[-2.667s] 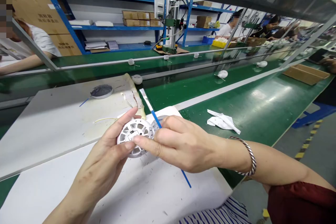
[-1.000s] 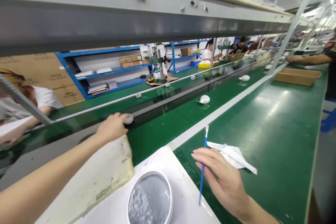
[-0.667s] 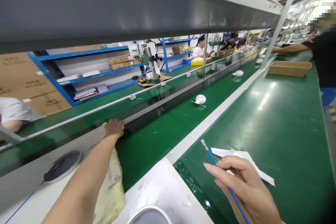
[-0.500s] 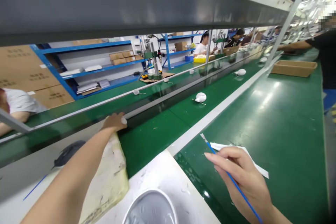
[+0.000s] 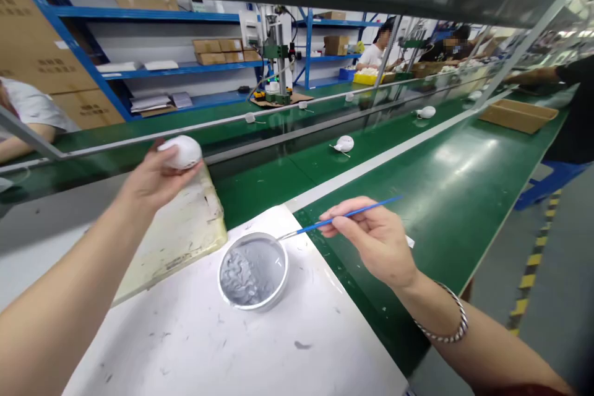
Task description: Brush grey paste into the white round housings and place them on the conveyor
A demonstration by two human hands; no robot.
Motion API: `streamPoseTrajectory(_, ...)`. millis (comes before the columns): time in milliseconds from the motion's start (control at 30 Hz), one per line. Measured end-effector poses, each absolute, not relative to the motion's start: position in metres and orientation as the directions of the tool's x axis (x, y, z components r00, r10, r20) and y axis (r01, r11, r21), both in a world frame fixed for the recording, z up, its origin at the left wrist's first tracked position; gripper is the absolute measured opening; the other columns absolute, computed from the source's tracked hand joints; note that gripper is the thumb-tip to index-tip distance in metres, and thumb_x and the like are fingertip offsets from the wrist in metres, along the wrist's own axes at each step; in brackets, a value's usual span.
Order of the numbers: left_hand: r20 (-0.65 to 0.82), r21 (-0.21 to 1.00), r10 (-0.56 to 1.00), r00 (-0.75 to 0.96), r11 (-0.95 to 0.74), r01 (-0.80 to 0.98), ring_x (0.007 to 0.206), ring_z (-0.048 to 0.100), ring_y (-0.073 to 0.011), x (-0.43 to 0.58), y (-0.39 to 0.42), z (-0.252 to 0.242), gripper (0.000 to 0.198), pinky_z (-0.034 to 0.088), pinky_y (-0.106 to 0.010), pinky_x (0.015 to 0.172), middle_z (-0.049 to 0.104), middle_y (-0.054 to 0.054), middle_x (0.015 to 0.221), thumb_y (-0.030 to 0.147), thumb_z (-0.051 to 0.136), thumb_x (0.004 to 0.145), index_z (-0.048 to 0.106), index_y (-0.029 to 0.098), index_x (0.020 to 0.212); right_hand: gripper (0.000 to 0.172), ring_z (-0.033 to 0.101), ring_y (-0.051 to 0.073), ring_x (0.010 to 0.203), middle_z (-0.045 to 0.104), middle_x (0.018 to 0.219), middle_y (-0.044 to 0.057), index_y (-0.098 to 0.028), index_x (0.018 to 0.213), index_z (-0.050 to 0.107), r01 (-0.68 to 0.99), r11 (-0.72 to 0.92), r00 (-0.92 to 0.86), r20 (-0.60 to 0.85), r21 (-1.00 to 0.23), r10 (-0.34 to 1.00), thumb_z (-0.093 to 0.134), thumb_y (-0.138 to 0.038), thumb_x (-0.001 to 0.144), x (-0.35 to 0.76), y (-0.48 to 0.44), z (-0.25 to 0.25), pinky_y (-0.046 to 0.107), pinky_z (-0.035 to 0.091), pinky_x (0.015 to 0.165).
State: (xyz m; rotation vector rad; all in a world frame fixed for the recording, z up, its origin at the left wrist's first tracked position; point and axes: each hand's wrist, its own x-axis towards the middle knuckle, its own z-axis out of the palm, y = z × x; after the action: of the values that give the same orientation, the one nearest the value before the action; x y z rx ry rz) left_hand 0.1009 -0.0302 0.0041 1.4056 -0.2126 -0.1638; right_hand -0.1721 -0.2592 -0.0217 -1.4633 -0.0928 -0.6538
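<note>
At the near left part of the green bench (image 5: 440,179), a round white dish (image 5: 254,307) of lumpy grey paste (image 5: 250,272) sits on a white sheet (image 5: 232,352) with dark smudges, near the sheet's far corner. The person's right hand (image 5: 371,241) grasps a thin blue-handled brush (image 5: 313,226) between the fingers, its tip at the dish's far right rim; whether the bristles touch paste cannot be told. The left hand's fingers are closed around a rounded white plastic shell (image 5: 184,151), held up over the far edge of a pale, yellow-edged board (image 5: 171,235).

The step in hand looks like picking up paste while a shell is fetched. The next move seems to call for dipping the bristles past the rim and bringing shell and brush together; the two hands are well apart.

Beyond a white band on the bench, two white rounded parts (image 5: 344,144) (image 5: 426,112) lie on the green surface, clear of both hands. A brown cardboard tray (image 5: 517,115) rests toward the bench's right edge. Nothing blocks the brush's way except the dish rim; the raised yellow-edged board leaves less room for the left forearm.
</note>
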Motion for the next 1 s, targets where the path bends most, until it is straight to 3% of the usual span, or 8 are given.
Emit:
streamPoseTrajectory(167, -0.061, 0.924, -0.189, 0.980, 0.360, 0.128, 0.115, 0.058, -0.0286, 0.032, 0.032, 0.010, 0.058, 0.058, -0.038, 0.083, 0.047, -0.017, 0.137, -0.004, 0.055, 0.072, 0.048, 0.016, 0.126, 0.006, 0.071, 0.014, 0.075, 0.070, 0.085, 0.003, -0.017, 0.082, 0.066, 0.428, -0.017, 0.885, 0.423, -0.904, -0.192, 0.070, -0.021, 0.080, -0.150, -0.234, -0.020, 0.025, 0.063, 0.069)
streamPoseTrajectory(300, -0.185, 0.857, -0.127, 0.975, 0.464, 0.223, 0.112, 0.059, -0.0349, -0.005, 0.048, -0.001, 0.038, 0.061, -0.040, 0.070, 0.052, -0.018, 0.133, 0.010, 0.060, 0.074, 0.061, 0.014, 0.112, 0.006, 0.070, 0.015, 0.083, 0.070, 0.089, 0.005, -0.018, 0.087, 0.065, 0.472, -0.171, 0.865, 0.492, -0.865, -0.103, 0.068, -0.020, 0.083, -0.145, -0.223, -0.026, 0.029, 0.061, 0.074)
streamPoseTrajectory(367, -0.172, 0.874, -0.078, 0.982, 0.447, 0.189, 0.109, 0.060, -0.0332, -0.018, 0.048, -0.007, 0.036, 0.060, -0.047, 0.071, 0.055, -0.011, 0.129, 0.013, 0.064, 0.072, 0.065, 0.021, 0.107, 0.006, 0.069, 0.016, 0.084, 0.070, 0.090, 0.005, -0.019, 0.088, 0.063, 0.470, -0.214, 0.860, 0.499, -0.856, -0.106, 0.066, -0.021, 0.084, -0.146, -0.221, -0.029, 0.030, 0.061, 0.074)
streamPoseTrajectory(433, -0.135, 0.917, -0.078, 0.988, 0.368, 0.154, 0.106, 0.061, -0.0300, -0.027, 0.046, -0.013, 0.050, 0.059, -0.051, 0.074, 0.059, -0.006, 0.122, 0.011, 0.073, 0.064, 0.066, 0.029, 0.109, 0.006, 0.069, 0.016, 0.083, 0.069, 0.089, 0.005, -0.019, 0.088, 0.063, 0.469, -0.260, 0.852, 0.510, -0.844, -0.121, 0.066, -0.022, 0.084, -0.147, -0.220, -0.032, 0.031, 0.060, 0.073)
streamPoseTrajectory(600, -0.083, 0.974, -0.253, 0.964, 0.185, 0.132, 0.088, 0.064, -0.0181, -0.043, 0.045, -0.021, 0.073, 0.058, -0.028, 0.074, 0.063, -0.003, 0.107, 0.017, 0.086, 0.051, 0.062, 0.036, 0.117, 0.006, 0.069, 0.016, 0.083, 0.069, 0.089, 0.005, -0.019, 0.088, 0.063, 0.449, -0.288, 0.855, 0.500, -0.846, -0.137, 0.065, -0.024, 0.085, -0.149, -0.218, -0.035, 0.030, 0.060, 0.071)
streamPoseTrajectory(733, 0.012, 0.994, -0.344, 0.939, 0.106, 0.026, 0.090, 0.061, -0.0144, -0.052, 0.043, -0.020, 0.070, 0.054, -0.016, 0.073, 0.060, -0.003, 0.119, 0.022, 0.087, 0.052, 0.063, 0.036, 0.116, 0.009, 0.070, 0.016, 0.081, 0.069, 0.088, 0.006, -0.018, 0.086, 0.065, 0.422, -0.270, 0.862, 0.475, -0.865, -0.176, 0.066, -0.026, 0.085, -0.148, -0.217, -0.036, 0.030, 0.061, 0.072)
streamPoseTrajectory(867, -0.079, 0.989, -0.399, 0.913, 0.085, 0.122, 0.093, 0.063, -0.0170, -0.053, 0.044, -0.018, 0.059, 0.054, -0.019, 0.076, 0.061, -0.004, 0.123, 0.029, 0.083, 0.061, 0.064, 0.037, 0.116, 0.014, 0.070, 0.015, 0.077, 0.068, 0.088, 0.006, -0.016, 0.083, 0.065, 0.366, -0.225, 0.887, 0.412, -0.903, -0.208, 0.065, -0.030, 0.085, -0.147, -0.216, -0.034, 0.029, 0.062, 0.071)
streamPoseTrajectory(1000, -0.098, 0.983, -0.322, 0.942, 0.119, 0.143, 0.086, 0.065, -0.0171, -0.049, 0.045, -0.019, 0.056, 0.056, -0.019, 0.070, 0.063, -0.004, 0.118, 0.033, 0.081, 0.062, 0.066, 0.036, 0.116, 0.012, 0.071, 0.016, 0.078, 0.067, 0.089, 0.005, -0.017, 0.084, 0.065, 0.387, -0.160, 0.890, 0.413, -0.908, -0.193, 0.066, -0.029, 0.084, -0.145, -0.216, -0.034, 0.032, 0.063, 0.074)
